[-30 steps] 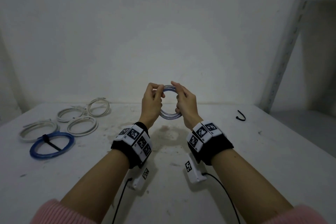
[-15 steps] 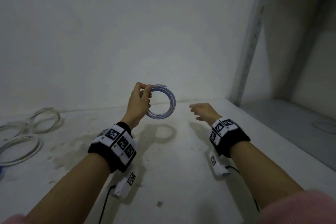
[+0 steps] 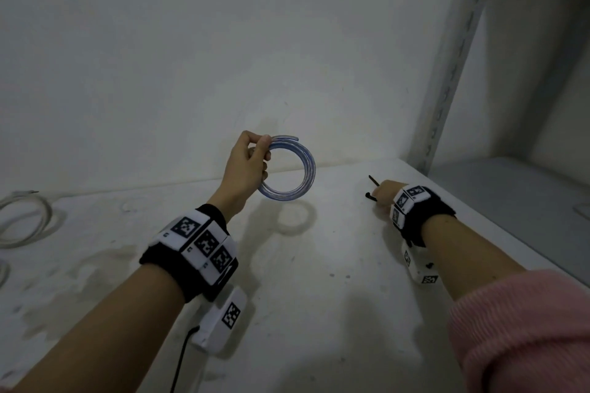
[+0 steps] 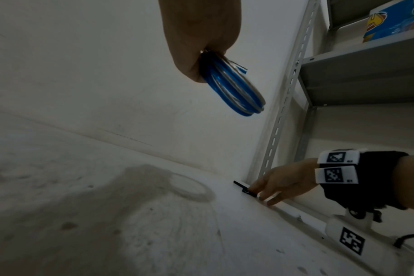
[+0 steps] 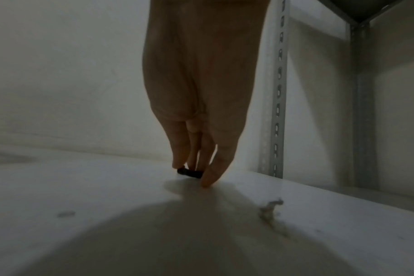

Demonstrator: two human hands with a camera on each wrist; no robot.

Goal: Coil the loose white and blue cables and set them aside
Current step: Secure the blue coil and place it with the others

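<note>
My left hand [image 3: 250,163] holds a coiled blue cable [image 3: 309,169] upright in the air above the white table [image 3: 319,313], gripping the ring at its top left. In the left wrist view the blue cable [image 4: 236,97] hangs from my curled fingers [image 4: 196,61], its cut end sticking out. My right hand [image 3: 381,195] is down on the table at the right and pinches a short black tie [image 3: 372,181]. The right wrist view shows fingertips [image 5: 210,179] closing on the black tie [image 5: 189,172] against the tabletop.
Several white cable coils [image 3: 28,220] lie at the table's far left. A perforated metal shelf upright [image 3: 447,80] stands just beyond my right hand, with a grey shelf board [image 3: 510,188] behind it. A colourful box [image 4: 395,20] sits on an upper shelf.
My right hand let go of the blue coil and moved right and down to the black tie. The left hand now holds the coil alone. The head view turned right.
</note>
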